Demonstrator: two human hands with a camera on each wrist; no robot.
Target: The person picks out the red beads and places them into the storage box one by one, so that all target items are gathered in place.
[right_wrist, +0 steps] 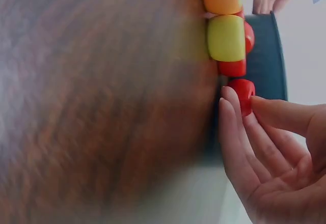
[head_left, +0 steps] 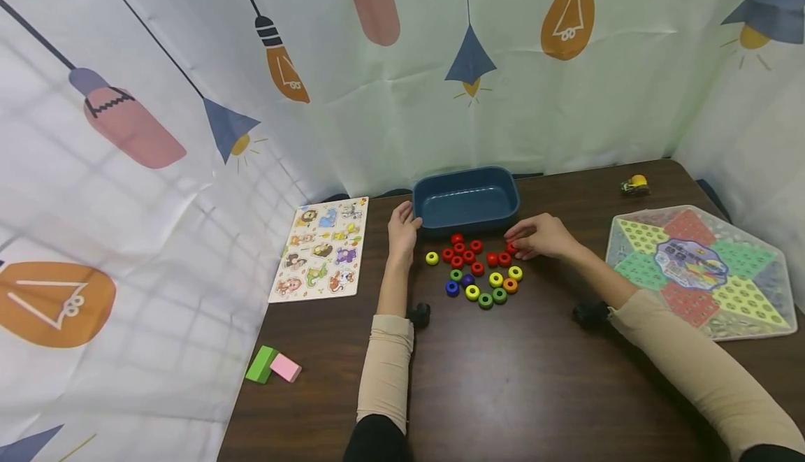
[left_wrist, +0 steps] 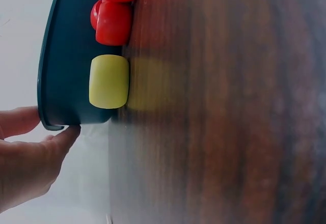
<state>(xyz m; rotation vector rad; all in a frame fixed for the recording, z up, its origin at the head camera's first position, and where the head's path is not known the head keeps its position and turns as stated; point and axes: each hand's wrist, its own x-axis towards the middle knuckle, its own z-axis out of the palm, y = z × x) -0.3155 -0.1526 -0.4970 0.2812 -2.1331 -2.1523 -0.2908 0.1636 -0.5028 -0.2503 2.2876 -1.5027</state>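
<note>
On the desk (head_left: 497,385), in front of the blue tray (head_left: 468,226), lie your coloured ring beads (head_left: 472,298); near its front right corner, your right hand (head_left: 544,235) pinches a red bead (right_wrist: 240,91); at its left end, your left hand (head_left: 402,230) grips it.

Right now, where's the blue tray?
In the head view, the blue tray sits just right of centre at the far edge of the table, behind the red beads, left hand at its left end.

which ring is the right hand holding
The rightmost red ring in the head view, pinched by the right hand; no other ring is in its grip.
</note>
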